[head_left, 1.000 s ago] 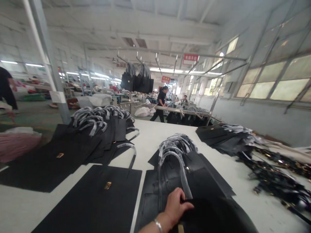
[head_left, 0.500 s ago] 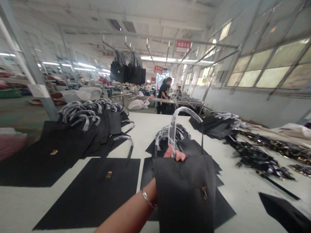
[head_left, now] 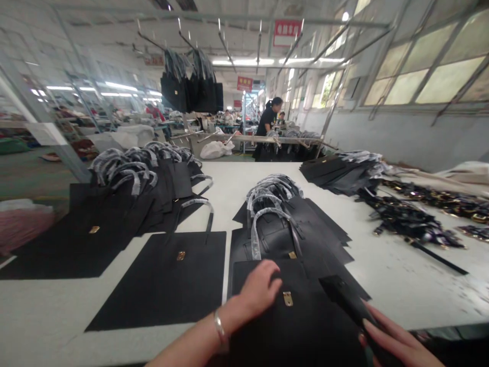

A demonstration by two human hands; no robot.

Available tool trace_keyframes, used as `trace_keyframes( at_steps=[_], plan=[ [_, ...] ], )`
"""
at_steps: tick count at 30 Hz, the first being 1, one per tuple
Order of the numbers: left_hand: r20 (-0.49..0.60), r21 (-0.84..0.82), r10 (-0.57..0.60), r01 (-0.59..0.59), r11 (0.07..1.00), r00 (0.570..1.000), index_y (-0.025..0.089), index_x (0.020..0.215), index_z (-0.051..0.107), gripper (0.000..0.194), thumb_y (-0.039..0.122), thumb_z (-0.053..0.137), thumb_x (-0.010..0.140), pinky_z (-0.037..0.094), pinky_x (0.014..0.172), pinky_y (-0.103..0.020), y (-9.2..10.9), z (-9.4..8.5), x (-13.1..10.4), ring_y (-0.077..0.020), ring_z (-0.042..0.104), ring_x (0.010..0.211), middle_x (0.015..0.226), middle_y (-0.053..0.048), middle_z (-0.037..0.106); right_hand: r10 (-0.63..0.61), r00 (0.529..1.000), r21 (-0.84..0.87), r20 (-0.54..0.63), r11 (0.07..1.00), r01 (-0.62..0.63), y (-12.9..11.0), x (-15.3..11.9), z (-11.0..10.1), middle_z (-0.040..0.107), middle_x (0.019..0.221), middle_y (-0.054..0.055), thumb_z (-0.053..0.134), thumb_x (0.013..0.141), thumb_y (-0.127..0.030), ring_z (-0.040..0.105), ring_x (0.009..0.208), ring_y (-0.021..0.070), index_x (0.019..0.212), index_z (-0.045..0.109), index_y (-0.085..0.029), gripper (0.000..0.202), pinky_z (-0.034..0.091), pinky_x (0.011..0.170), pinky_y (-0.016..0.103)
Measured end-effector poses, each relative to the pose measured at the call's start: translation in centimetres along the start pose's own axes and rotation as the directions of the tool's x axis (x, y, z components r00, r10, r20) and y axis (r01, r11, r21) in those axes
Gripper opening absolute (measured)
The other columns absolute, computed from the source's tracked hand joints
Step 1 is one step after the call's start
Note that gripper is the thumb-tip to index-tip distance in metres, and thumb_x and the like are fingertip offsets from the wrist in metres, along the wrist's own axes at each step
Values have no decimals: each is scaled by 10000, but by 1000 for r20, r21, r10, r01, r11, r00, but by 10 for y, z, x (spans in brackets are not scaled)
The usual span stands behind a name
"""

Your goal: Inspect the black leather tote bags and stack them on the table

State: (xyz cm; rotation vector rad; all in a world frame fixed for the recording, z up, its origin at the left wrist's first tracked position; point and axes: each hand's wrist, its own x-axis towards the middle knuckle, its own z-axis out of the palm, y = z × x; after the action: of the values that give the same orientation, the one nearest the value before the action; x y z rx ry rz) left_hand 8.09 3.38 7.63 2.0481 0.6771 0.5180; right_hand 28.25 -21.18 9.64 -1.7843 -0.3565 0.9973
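My left hand (head_left: 262, 288) is just above a black handbag panel (head_left: 260, 326) lying in front of me, its fingers bent and the thumb apart, with nothing seen between them. The panel has a gold clasp plate (head_left: 288, 299) and an arched handle (head_left: 255, 229) in clear plastic wrap. At the lower right, my right hand (head_left: 397, 336) grips a folded black leather-like piece (head_left: 344, 298), its tip over the panel's right side. The piece's lower end is hidden by the fingers and the frame edge. Under the panel's far side lies a stack of similar panels (head_left: 321, 239).
To the left lie a single black panel (head_left: 160, 285) and a heaped pile of panels (head_left: 110, 219). Black straps with gold fittings (head_left: 416, 224) and more panels (head_left: 336, 173) lie on the right of the white table (head_left: 217, 176). Bags (head_left: 193, 94) hang from a rack; a person (head_left: 267, 122) stands beyond.
The panel my left hand held up by its handle now lies flat on the stack, and that hand is off the handle. My right hand has come into view holding the black piece.
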Motion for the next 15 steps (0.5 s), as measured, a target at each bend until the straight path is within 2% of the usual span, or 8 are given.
trace_keyframes(
  at_steps=[1, 3, 5, 10, 15],
  plan=[
    [91, 115, 112, -122, 986, 990, 236, 1156, 590, 318, 269, 606, 840, 340, 1105, -356, -1, 19, -14, -212, 474, 1254, 1331, -58, 543, 32, 999, 5, 27, 999, -32, -2, 2, 9, 683, 672, 14, 635, 757, -537, 574, 346, 153, 1496, 281, -213, 882, 426, 301, 232],
    [218, 283, 208, -266, 922, 953, 259, 1292, 514, 421, 322, 575, 880, 257, 1165, -425, -6, 48, -36, -239, 366, 1365, 1463, -67, 431, 79, 994, -3, 81, 997, -79, -6, 7, 23, 663, 635, 2, 633, 763, -514, 563, 326, 141, 1493, 289, -208, 862, 399, 291, 210],
    [250, 365, 216, -299, 882, 944, 262, 1333, 483, 433, 346, 532, 911, 205, 1185, -459, -11, 62, -46, -251, 295, 1411, 1504, -78, 376, 99, 988, -18, 119, 995, -97, -13, 13, 33, 643, 608, -11, 629, 772, -498, 560, 321, 140, 1493, 282, -208, 851, 391, 287, 203],
    [253, 392, 240, -326, 860, 937, 237, 1335, 484, 425, 355, 498, 927, 208, 1184, -457, -13, 59, -42, -255, 302, 1409, 1497, -105, 381, 74, 986, -27, 152, 997, -70, -33, 25, 47, 643, 614, -14, 635, 784, -470, 580, 354, 147, 1488, 280, -199, 834, 421, 310, 210],
    [223, 386, 235, -307, 870, 946, 242, 1320, 493, 394, 362, 459, 946, 202, 1184, -462, -11, 60, -43, -246, 309, 1405, 1486, -93, 396, 102, 984, -72, 148, 993, -92, -26, 24, 39, 633, 584, -22, 635, 777, -496, 565, 325, 146, 1488, 286, -196, 847, 410, 292, 210]
  ],
)
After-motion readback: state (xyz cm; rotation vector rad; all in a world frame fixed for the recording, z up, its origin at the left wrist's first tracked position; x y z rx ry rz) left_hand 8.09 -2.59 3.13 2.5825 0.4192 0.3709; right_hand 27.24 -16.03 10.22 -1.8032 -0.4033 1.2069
